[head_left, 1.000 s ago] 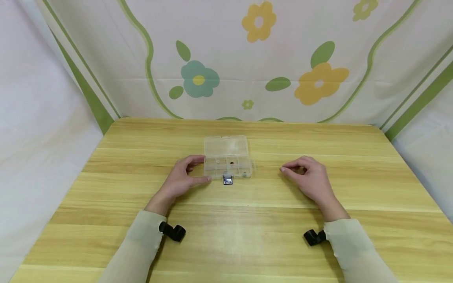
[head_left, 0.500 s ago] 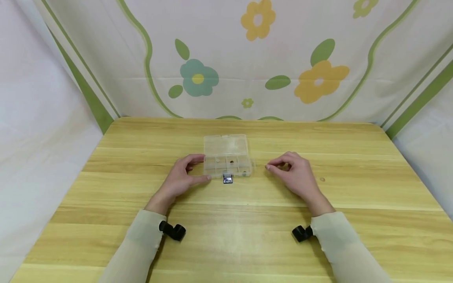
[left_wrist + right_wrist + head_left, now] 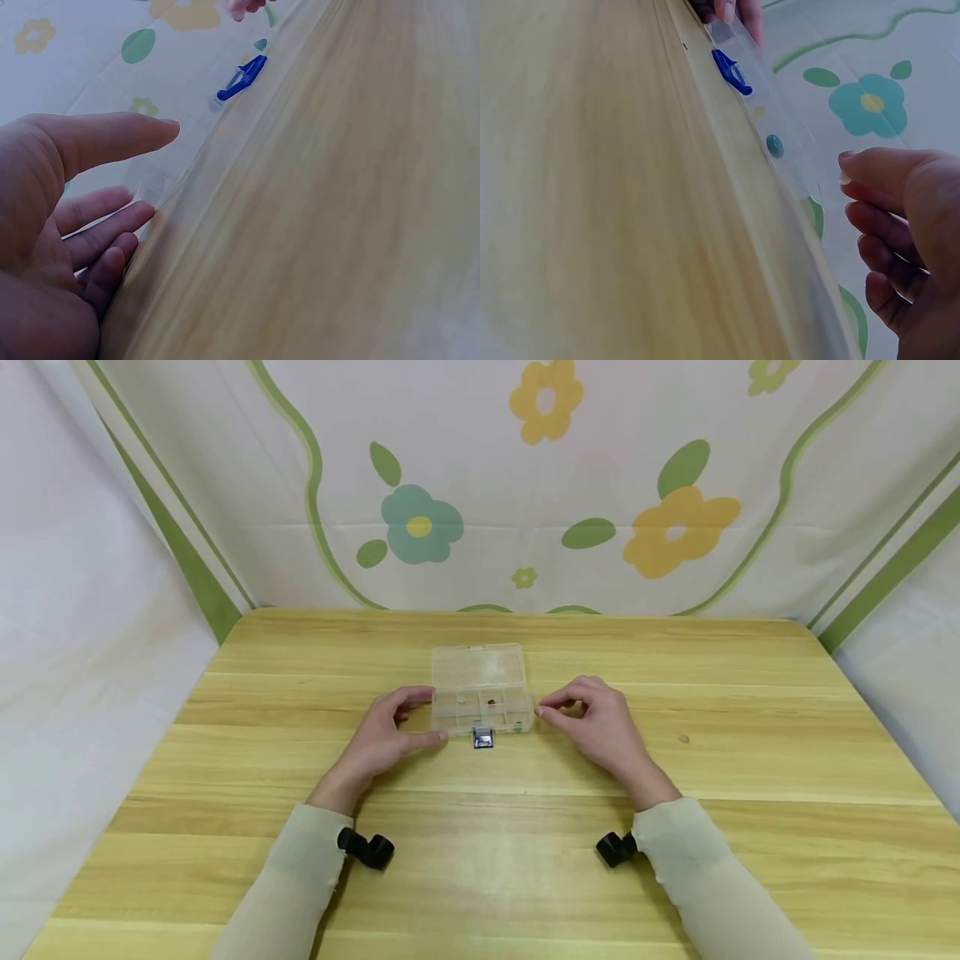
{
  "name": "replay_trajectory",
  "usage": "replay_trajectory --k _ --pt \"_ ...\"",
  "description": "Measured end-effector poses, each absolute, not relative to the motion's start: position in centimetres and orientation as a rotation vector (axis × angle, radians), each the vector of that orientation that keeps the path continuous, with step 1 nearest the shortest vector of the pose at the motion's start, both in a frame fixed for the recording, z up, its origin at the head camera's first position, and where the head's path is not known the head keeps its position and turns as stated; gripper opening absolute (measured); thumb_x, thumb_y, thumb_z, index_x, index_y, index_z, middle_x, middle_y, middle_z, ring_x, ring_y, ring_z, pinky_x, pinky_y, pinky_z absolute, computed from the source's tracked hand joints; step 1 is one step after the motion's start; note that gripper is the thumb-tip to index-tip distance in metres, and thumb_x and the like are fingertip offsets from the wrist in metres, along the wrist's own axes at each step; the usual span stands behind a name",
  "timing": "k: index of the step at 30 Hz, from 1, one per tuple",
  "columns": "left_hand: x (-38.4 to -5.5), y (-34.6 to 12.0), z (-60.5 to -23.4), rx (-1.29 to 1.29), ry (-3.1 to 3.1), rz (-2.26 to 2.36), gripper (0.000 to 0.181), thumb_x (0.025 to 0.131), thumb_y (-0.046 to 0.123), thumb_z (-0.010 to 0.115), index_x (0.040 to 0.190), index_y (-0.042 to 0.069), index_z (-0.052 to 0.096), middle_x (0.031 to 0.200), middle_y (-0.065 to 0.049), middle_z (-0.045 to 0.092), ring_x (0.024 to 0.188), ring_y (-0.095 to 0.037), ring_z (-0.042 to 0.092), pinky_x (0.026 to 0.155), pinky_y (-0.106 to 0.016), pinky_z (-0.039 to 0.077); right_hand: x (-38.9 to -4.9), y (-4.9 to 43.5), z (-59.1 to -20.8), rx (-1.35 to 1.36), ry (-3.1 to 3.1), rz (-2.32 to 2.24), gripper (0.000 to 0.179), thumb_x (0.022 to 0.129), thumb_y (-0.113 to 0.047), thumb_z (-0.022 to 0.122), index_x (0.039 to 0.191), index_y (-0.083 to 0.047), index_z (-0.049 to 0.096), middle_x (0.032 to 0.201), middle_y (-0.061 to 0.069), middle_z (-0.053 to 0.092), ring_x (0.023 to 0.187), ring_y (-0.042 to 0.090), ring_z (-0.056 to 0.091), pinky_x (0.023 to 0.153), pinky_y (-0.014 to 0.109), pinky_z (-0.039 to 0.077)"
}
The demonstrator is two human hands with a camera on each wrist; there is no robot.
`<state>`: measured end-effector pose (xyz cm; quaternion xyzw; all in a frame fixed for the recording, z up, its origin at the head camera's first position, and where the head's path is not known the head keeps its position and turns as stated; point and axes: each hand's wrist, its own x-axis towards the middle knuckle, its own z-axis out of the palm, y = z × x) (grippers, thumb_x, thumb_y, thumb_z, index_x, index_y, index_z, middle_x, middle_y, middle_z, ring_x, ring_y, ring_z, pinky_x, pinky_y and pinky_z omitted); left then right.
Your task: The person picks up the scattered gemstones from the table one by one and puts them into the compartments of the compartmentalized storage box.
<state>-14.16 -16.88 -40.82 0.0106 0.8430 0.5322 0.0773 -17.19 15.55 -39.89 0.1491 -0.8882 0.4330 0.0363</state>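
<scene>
A clear plastic compartment box (image 3: 444, 719) stands on the table with its lid (image 3: 480, 667) folded back. It has a blue latch (image 3: 483, 738) at the front. My left hand (image 3: 381, 733) holds it at the left end, thumb at the front corner and fingers along the side. In the right wrist view, my right hand (image 3: 907, 217) pinches a small whitish piece (image 3: 845, 179) between thumb and forefinger. In the head view, those fingertips are right at the box's right end. A teal bead-like piece (image 3: 775, 145) and a dark one (image 3: 491, 702) sit in compartments.
A small pinkish-brown piece (image 3: 683, 739) lies on the wooden table (image 3: 495, 860), right of my right hand. A flower-printed cloth (image 3: 495, 485) hangs behind the far edge. White cloth also hangs on both sides.
My right hand has moved left toward the box with its fingertips pinched, uncovering the pinkish-brown piece on the table. My left hand and the box have stayed in place.
</scene>
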Motion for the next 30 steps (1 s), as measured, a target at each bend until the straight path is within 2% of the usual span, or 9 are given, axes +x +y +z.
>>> replay_trajectory --k 7,18,24,30 --pt "-14.1 -16.8 -40.6 0.019 2.522 1.600 0.073 0.086 0.021 0.091 0.151 0.013 0.060 0.156 -0.010 0.058 0.140 -0.031 0.046 0.120 -0.050 0.034 -17.4 13.8 -39.7 0.499 -2.722 1.358 0.005 0.095 -0.026 0.085 0.099 -0.023 0.085 0.097 -0.007 0.075 0.094 0.017 0.060 0.077 0.029 0.048" --pt "-14.2 -16.9 -40.7 0.019 2.525 1.603 0.073 0.086 0.020 0.092 0.151 0.012 0.060 0.155 -0.011 0.059 0.141 -0.032 0.045 0.120 -0.050 0.034 -17.6 11.4 -39.6 0.568 -2.691 1.414 0.005 0.094 -0.022 0.086 0.098 -0.021 0.086 0.097 -0.004 0.076 0.096 0.021 0.061 0.077 0.029 0.047" --pt "-14.2 -16.8 -40.5 0.008 2.529 1.594 0.073 0.085 0.019 0.092 0.151 0.014 0.060 0.155 -0.008 0.059 0.139 -0.031 0.047 0.119 -0.048 0.036 -17.7 10.1 -39.5 0.602 -2.696 1.425 0.004 0.094 -0.022 0.086 0.098 -0.022 0.086 0.097 -0.006 0.076 0.096 0.021 0.060 0.077 0.030 0.046" --pt "-14.0 -16.8 -40.5 0.002 2.523 1.597 0.072 0.085 0.020 0.092 0.150 0.016 0.061 0.155 -0.005 0.060 0.139 -0.029 0.047 0.119 -0.048 0.036 -17.7 9.1 -39.7 0.642 -2.695 1.431 0.005 0.093 -0.022 0.087 0.098 -0.022 0.086 0.097 -0.007 0.075 0.099 0.022 0.061 0.082 0.034 0.048"
